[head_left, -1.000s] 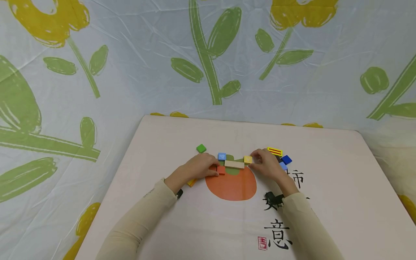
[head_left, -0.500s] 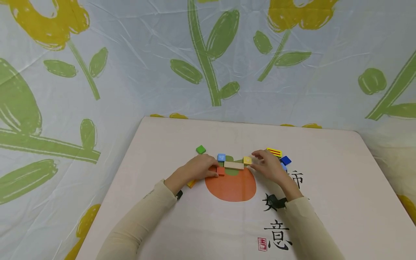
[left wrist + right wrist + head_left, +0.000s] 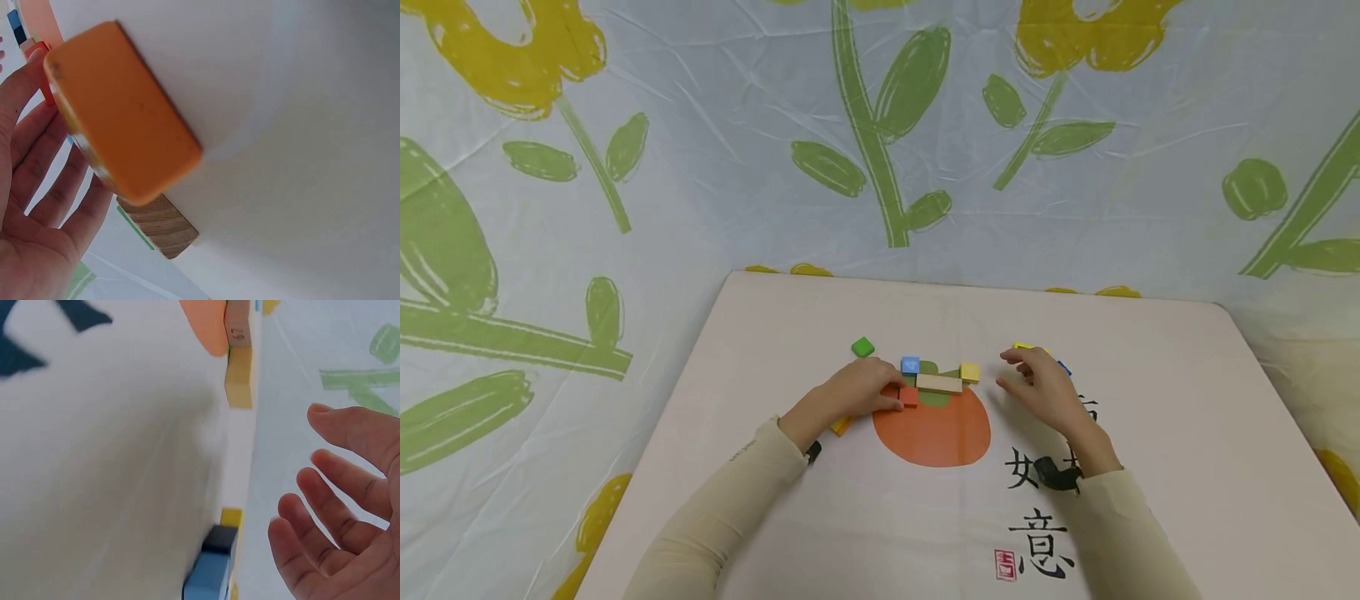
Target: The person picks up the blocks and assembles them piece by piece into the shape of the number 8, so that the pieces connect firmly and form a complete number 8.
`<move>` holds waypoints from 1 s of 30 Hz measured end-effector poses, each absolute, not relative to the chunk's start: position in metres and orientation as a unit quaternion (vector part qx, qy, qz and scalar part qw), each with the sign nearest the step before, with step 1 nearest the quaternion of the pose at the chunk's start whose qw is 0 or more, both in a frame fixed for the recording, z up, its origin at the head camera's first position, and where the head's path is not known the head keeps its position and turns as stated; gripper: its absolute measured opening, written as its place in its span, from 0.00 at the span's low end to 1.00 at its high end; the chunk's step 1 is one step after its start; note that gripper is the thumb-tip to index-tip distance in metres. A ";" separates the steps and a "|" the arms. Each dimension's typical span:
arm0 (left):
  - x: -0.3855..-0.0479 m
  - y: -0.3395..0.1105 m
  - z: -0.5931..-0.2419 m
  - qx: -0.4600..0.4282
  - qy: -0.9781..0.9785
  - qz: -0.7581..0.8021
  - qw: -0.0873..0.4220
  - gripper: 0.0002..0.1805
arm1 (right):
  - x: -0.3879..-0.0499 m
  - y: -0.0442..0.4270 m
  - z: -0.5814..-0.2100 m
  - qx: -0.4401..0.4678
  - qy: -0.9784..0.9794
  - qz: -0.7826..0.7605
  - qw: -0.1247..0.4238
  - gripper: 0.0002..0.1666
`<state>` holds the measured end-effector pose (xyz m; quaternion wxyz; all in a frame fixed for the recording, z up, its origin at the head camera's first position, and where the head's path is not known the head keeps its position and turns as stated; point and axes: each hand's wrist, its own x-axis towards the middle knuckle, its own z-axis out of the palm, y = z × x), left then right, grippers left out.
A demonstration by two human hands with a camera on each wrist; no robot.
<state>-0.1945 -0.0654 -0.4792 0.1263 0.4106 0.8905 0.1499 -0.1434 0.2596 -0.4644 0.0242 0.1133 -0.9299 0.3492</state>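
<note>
My left hand (image 3: 861, 385) pinches a small red block (image 3: 909, 397) between thumb and fingers, at the left end of a plain wooden block (image 3: 938, 383). A light blue block (image 3: 911, 365) stands just behind the red one. Touching the plain block's right end is a pale yellow block (image 3: 970, 372). To the right of that, apart from it, my right hand (image 3: 1045, 392) hovers with fingers relaxed and nothing in them. The right wrist view shows the gap between those fingers and the yellow block (image 3: 240, 378).
An orange block (image 3: 125, 112) and a wooden-sided block (image 3: 162, 228) lie near my left hand. A green block (image 3: 862, 347) lies farther back. Past my right hand are a black block (image 3: 220, 539) and a blue block (image 3: 207, 575), beside yellow. The tabletop (image 3: 850, 525) has printed characters.
My right hand has drawn away from the yellow block toward the right, now covering more of the blocks there. My left hand stays at the red block.
</note>
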 end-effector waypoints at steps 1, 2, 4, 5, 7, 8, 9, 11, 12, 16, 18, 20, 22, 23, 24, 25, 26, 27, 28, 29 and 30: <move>-0.195 -0.065 -0.479 0.411 0.890 0.150 0.126 0.15 | -0.142 0.262 -0.464 0.113 -0.929 0.350 0.030 0.24; -0.194 -0.065 -0.480 0.412 0.890 0.151 0.125 0.15 | -0.140 0.265 -0.464 0.112 -0.930 0.349 0.034 0.24; -0.194 -0.065 -0.480 0.412 0.890 0.151 0.123 0.15 | -0.137 0.271 -0.464 0.109 -0.931 0.345 0.042 0.24; -0.194 -0.065 -0.480 0.413 0.890 0.150 0.123 0.15 | -0.135 0.274 -0.463 0.106 -0.932 0.343 0.046 0.24; -0.194 -0.065 -0.480 0.412 0.890 0.151 0.123 0.15 | -0.131 0.281 -0.463 0.103 -0.934 0.338 0.051 0.24; -0.194 -0.065 -0.480 0.412 0.890 0.152 0.123 0.16 | -0.130 0.284 -0.463 0.100 -0.936 0.334 0.053 0.24; -0.194 -0.065 -0.480 0.411 0.890 0.152 0.124 0.16 | -0.128 0.288 -0.463 0.099 -0.936 0.332 0.057 0.24; -0.193 -0.065 -0.479 0.410 0.891 0.152 0.125 0.16 | -0.124 0.295 -0.463 0.097 -0.936 0.332 0.065 0.23; -0.193 -0.065 -0.479 0.410 0.891 0.151 0.124 0.16 | -0.123 0.299 -0.463 0.097 -0.936 0.332 0.070 0.23; -0.192 -0.065 -0.479 0.409 0.892 0.148 0.125 0.17 | -0.118 0.312 -0.466 0.089 -0.938 0.325 0.080 0.22; -0.192 -0.066 -0.479 0.410 0.892 0.148 0.124 0.16 | -0.116 0.316 -0.467 0.077 -0.942 0.317 0.077 0.23; -0.193 -0.066 -0.479 0.410 0.891 0.152 0.124 0.15 | -0.115 0.320 -0.470 0.065 -0.946 0.310 0.069 0.24; -0.194 -0.066 -0.479 0.410 0.890 0.155 0.124 0.15 | -0.113 0.322 -0.472 0.050 -0.949 0.307 0.056 0.25; -0.194 -0.066 -0.480 0.410 0.890 0.157 0.124 0.14 | -0.113 0.323 -0.473 0.044 -0.949 0.307 0.050 0.26; -0.194 -0.066 -0.480 0.411 0.890 0.157 0.124 0.14 | -0.113 0.324 -0.475 0.037 -0.950 0.307 0.045 0.27; -0.194 -0.066 -0.480 0.411 0.889 0.159 0.125 0.14 | -0.113 0.324 -0.476 0.030 -0.951 0.306 0.041 0.27; -0.195 -0.066 -0.480 0.411 0.889 0.159 0.125 0.14 | -0.113 0.324 -0.476 0.023 -0.951 0.306 0.035 0.28; -0.195 -0.066 -0.479 0.411 0.889 0.159 0.126 0.14 | -0.113 0.325 -0.477 0.016 -0.951 0.306 0.030 0.29; -0.195 -0.066 -0.479 0.411 0.889 0.158 0.126 0.14 | -0.112 0.325 -0.477 0.009 -0.952 0.306 0.025 0.29; -0.195 -0.065 -0.479 0.412 0.889 0.156 0.126 0.15 | -0.112 0.325 -0.477 0.003 -0.952 0.306 0.020 0.30; -0.194 -0.065 -0.479 0.412 0.889 0.155 0.126 0.15 | -0.112 0.325 -0.478 -0.003 -0.952 0.305 0.013 0.30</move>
